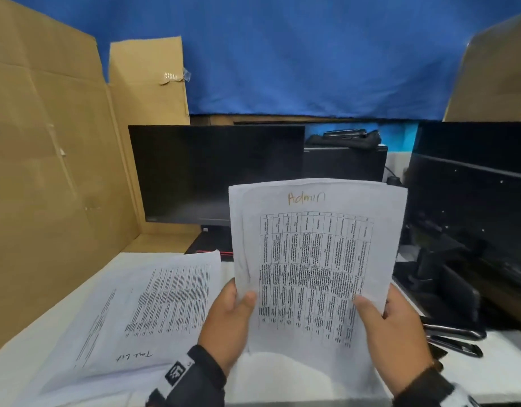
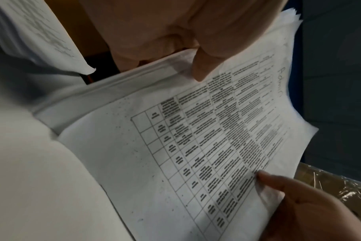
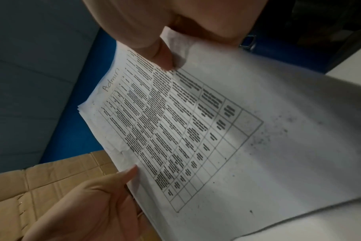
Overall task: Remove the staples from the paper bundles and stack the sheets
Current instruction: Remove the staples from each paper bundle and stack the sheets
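Observation:
Both hands hold up a bundle of printed sheets (image 1: 315, 259) with a table of text and "Admin" handwritten at its top. My left hand (image 1: 230, 315) grips its left edge, thumb on the front page. My right hand (image 1: 394, 321) grips the right edge the same way. The bundle (image 2: 206, 138) fills the left wrist view, and the right wrist view shows the bundle (image 3: 185, 127) from the other side. A stack of sheets (image 1: 153, 306) lies flat on the white table (image 1: 503, 374) to the left. No staple is visible.
A black stapler-like tool (image 1: 456, 337) lies on the table at the right. A dark monitor (image 1: 212, 171) stands behind, another screen (image 1: 470, 195) at the right. Cardboard panels (image 1: 48, 171) wall the left side, with blue cloth (image 1: 282, 54) behind.

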`<state>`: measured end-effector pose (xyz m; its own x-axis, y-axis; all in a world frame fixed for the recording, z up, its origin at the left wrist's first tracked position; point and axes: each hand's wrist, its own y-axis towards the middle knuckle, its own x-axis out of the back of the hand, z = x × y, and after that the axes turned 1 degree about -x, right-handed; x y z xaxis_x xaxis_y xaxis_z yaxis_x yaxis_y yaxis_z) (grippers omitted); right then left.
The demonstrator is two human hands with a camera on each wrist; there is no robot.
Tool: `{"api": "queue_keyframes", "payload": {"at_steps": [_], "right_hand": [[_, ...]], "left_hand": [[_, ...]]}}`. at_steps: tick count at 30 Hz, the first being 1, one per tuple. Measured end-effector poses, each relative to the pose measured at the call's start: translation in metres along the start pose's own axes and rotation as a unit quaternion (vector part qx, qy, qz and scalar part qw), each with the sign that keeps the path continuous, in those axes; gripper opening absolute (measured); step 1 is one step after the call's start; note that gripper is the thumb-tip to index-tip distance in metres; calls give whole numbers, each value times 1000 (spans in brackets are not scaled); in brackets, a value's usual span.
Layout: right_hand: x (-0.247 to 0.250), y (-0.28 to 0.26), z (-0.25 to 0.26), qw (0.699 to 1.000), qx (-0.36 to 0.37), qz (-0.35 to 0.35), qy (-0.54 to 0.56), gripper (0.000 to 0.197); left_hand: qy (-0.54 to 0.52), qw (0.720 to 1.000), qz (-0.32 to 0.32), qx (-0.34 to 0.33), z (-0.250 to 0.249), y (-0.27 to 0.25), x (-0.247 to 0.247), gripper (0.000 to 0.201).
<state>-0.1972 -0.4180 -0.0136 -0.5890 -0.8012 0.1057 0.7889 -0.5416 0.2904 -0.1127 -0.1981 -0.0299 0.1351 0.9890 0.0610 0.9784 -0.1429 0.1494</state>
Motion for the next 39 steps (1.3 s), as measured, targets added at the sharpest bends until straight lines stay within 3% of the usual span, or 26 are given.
{"api": "queue_keyframes", "payload": {"at_steps": [4, 8, 12, 16, 18, 20, 22, 25, 27, 30, 39], "right_hand": [[-1, 5, 4, 1000, 1, 4, 22, 39], [-8, 7, 0, 999, -23, 6, 37, 54], [-6, 12, 9, 999, 2, -6, 45, 33], [-7, 11, 8, 999, 14, 14, 35, 18], [-8, 9, 8, 999, 12, 8, 42, 19], [-6, 10, 11, 998, 5, -7, 62, 18], [-5, 10, 13, 998, 0, -10, 69, 19], [-10, 3, 11, 998, -10, 7, 57, 25], [-14, -1, 7, 999, -22, 16, 45, 29], [-18, -1, 3, 998, -35, 13, 46, 30], [-23, -3, 2, 997, -71, 32, 22, 27]], "left_hand": [[-44, 999, -21, -4, 4, -2, -6, 23], [-103, 992, -5, 66, 20, -8, -13, 33], [-55, 998, -15, 41, 23, -11, -12, 37], [-81, 996, 2, 42, 23, -19, -8, 15], [-100, 993, 16, 53, 27, -20, -5, 26], [-83, 996, 0, 37, 27, -19, -5, 18], [-74, 996, -16, 36, 29, -17, -4, 25], [-98, 994, -3, 43, 27, -23, -6, 18], [-90, 994, 9, 55, 33, -24, -5, 31], [-50, 997, -3, 59, 43, -24, -10, 18], [22, 997, 1, 72, 29, -20, -10, 20]]}}
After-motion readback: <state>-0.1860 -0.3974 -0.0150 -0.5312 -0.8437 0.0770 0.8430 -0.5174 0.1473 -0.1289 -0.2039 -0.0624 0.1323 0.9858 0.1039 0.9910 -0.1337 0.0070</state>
